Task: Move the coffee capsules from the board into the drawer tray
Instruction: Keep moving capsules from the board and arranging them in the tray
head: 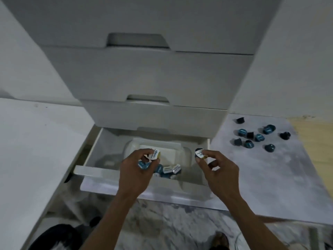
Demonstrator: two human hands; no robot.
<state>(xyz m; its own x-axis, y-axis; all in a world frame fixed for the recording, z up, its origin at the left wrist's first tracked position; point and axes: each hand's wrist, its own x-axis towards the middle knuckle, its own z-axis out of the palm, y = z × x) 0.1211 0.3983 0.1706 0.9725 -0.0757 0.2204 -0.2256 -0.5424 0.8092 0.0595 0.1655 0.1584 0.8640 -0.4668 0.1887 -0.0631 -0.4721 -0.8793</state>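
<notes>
Over the open white drawer (144, 145), my left hand (138, 170) and right hand (216, 168) each pinch a capsule, poised to drop into the tray (180, 150); more capsules (255, 136) wait on the board (270, 168).

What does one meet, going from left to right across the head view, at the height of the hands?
White surface → open drawer's left wall → left hand holding a capsule → capsules in the tray → right hand pinching a capsule → capsules on the board.

Above my open drawer (144, 141) the shut drawer front (153, 120) overhangs its back; the white tray (183, 156) lies reachable from the front.
</notes>
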